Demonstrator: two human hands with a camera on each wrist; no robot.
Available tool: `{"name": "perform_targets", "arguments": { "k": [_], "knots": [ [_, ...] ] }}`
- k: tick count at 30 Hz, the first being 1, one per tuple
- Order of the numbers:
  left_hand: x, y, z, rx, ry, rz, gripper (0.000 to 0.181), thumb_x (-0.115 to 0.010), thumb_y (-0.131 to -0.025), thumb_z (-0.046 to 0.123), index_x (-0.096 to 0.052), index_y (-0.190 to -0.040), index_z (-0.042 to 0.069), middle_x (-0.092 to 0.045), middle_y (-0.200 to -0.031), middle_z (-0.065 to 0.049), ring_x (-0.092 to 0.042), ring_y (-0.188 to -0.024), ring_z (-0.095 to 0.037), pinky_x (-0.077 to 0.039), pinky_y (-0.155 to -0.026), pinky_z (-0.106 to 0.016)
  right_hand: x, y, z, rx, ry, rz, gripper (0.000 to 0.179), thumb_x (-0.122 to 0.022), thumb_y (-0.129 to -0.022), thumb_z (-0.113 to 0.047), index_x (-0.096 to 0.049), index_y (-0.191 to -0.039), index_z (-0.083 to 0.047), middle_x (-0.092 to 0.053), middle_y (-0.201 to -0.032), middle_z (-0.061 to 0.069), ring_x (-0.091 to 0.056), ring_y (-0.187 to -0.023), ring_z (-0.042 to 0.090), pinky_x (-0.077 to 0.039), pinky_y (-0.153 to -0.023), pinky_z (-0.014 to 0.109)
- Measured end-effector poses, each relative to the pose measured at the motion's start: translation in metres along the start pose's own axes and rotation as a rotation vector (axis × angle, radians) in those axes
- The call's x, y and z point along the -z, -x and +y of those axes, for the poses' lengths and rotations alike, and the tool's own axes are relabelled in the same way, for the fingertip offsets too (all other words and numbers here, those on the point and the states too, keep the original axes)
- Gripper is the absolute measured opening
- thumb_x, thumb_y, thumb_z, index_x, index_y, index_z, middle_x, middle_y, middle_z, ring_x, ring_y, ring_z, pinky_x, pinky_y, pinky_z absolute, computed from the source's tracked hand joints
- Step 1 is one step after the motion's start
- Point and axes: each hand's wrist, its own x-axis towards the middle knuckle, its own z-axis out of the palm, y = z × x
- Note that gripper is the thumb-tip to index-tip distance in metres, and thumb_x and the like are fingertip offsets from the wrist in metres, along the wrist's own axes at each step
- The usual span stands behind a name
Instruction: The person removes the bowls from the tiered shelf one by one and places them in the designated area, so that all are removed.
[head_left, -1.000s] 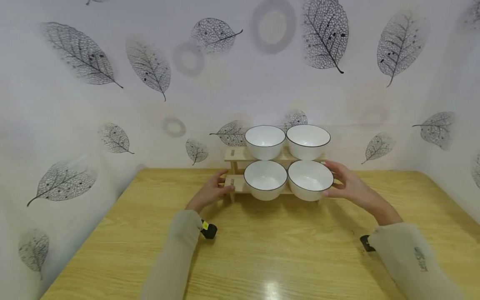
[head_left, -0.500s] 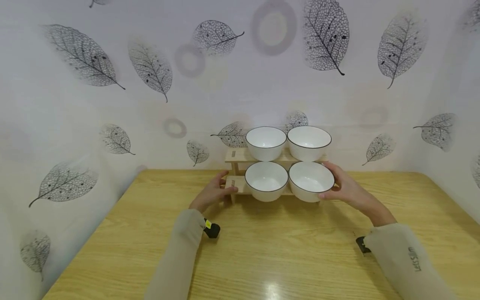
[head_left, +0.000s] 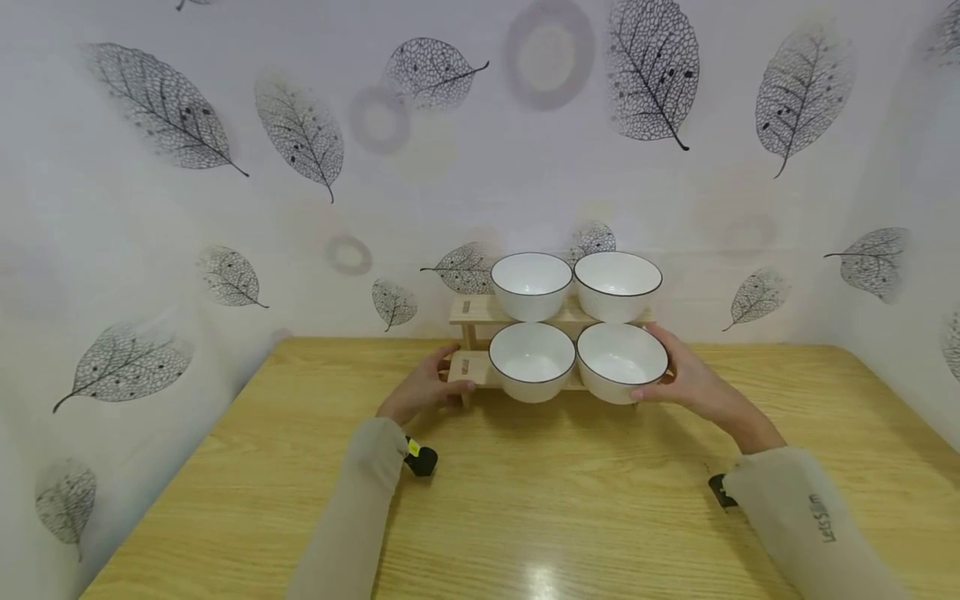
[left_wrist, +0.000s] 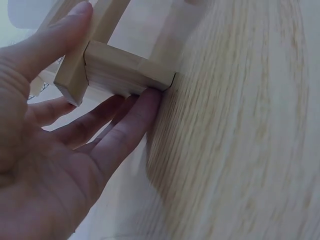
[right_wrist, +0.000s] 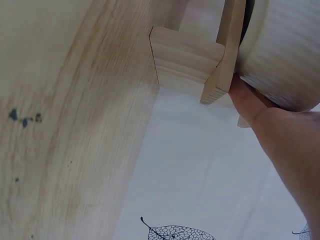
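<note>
A two-step wooden rack (head_left: 471, 367) stands on the table and carries white bowls with thin dark rims, two on each step. At the rack's left end, my left hand (head_left: 423, 387) grips the lower step. Its thumb lies on the board, and the other fingers touch the leg (left_wrist: 120, 70) in the left wrist view. My right hand (head_left: 693, 383) holds the right side of the front right bowl (head_left: 621, 354) between thumb and fingers. In the right wrist view a finger reaches between that bowl (right_wrist: 285, 55) and the board's end. The front left bowl (head_left: 532, 362) sits beside it.
The upper step bears a left bowl (head_left: 531, 287) and a right bowl (head_left: 618, 287). Behind the wooden table (head_left: 525, 492) rises a pale wall covering (head_left: 480, 175) with a leaf print. Black wrist devices (head_left: 422, 461) show at both cuffs.
My right thumb has slid slightly left along the front right bowl, and the right forearm has shifted a little left. The left thumb has lowered slightly at the step. The bowls stay in place.
</note>
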Motion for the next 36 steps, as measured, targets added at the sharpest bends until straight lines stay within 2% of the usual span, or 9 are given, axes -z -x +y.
{"name": "perform_targets", "arguments": {
  "k": [4,8,16,19,25,31,36],
  "knots": [
    [0.001,0.000,0.000,0.002,0.004,-0.002,0.081,-0.069,-0.097,0.005,-0.018,-0.159,-0.002,-0.041,-0.144,-0.034,-0.056,-0.118,-0.039,-0.054,-0.095,-0.046,-0.003,-0.001,-0.001,-0.009,0.035,0.019,0.104,-0.081,-0.082,0.000,-0.009,-0.156,0.011,-0.034,-0.147,0.034,-0.041,-0.128,0.044,-0.043,-0.092,0.014],
    [0.001,-0.002,-0.001,0.011,0.008,-0.005,0.080,-0.069,-0.097,0.006,-0.019,-0.159,-0.001,-0.042,-0.143,-0.034,-0.056,-0.117,-0.039,-0.055,-0.094,-0.046,-0.008,-0.004,-0.001,0.007,0.070,0.049,0.100,-0.082,-0.080,0.000,-0.017,-0.155,0.007,-0.041,-0.143,0.030,-0.046,-0.122,0.039,-0.045,-0.090,0.017],
    [0.001,0.003,0.003,0.021,0.024,0.002,0.077,-0.067,-0.097,0.003,-0.020,-0.158,0.000,-0.044,-0.140,-0.033,-0.057,-0.114,-0.038,-0.056,-0.091,-0.046,-0.014,-0.008,0.002,-0.001,0.107,0.097,0.102,-0.084,-0.078,-0.001,-0.018,-0.155,0.007,-0.042,-0.142,0.030,-0.049,-0.120,0.040,-0.044,-0.092,0.022],
    [0.000,0.003,0.004,0.017,0.024,-0.011,0.076,-0.066,-0.098,0.004,-0.019,-0.158,0.000,-0.042,-0.142,-0.033,-0.056,-0.115,-0.038,-0.056,-0.091,-0.046,-0.015,-0.008,0.002,-0.030,0.145,0.120,0.103,-0.085,-0.078,-0.005,-0.018,-0.156,0.006,-0.043,-0.142,0.030,-0.050,-0.120,0.041,-0.044,-0.097,0.031],
    [-0.002,0.001,0.003,0.002,0.021,-0.025,0.076,-0.065,-0.099,0.004,-0.018,-0.159,0.001,-0.040,-0.143,-0.034,-0.056,-0.117,-0.039,-0.055,-0.093,-0.048,-0.015,-0.004,-0.001,-0.091,0.213,0.155,0.110,-0.086,-0.078,-0.013,-0.013,-0.158,0.008,-0.032,-0.151,0.035,-0.044,-0.129,0.048,-0.036,-0.106,0.062],
    [-0.001,0.001,0.001,0.019,0.029,-0.018,0.075,-0.066,-0.099,0.006,-0.020,-0.158,0.003,-0.041,-0.143,-0.034,-0.056,-0.118,-0.039,-0.055,-0.094,-0.048,-0.013,0.001,-0.003,-0.163,0.311,0.179,0.113,-0.087,-0.077,-0.023,-0.014,-0.158,0.007,-0.026,-0.154,0.038,-0.037,-0.133,0.053,-0.033,-0.106,0.067],
    [-0.001,0.001,0.002,0.027,0.037,-0.010,0.075,-0.066,-0.099,0.006,-0.021,-0.158,0.004,-0.043,-0.142,-0.033,-0.057,-0.116,-0.037,-0.054,-0.095,-0.048,-0.010,0.005,-0.002,-0.169,0.310,0.172,0.112,-0.087,-0.078,-0.022,-0.014,-0.158,0.007,-0.029,-0.152,0.039,-0.040,-0.130,0.052,-0.037,-0.103,0.066]
  ]
}}
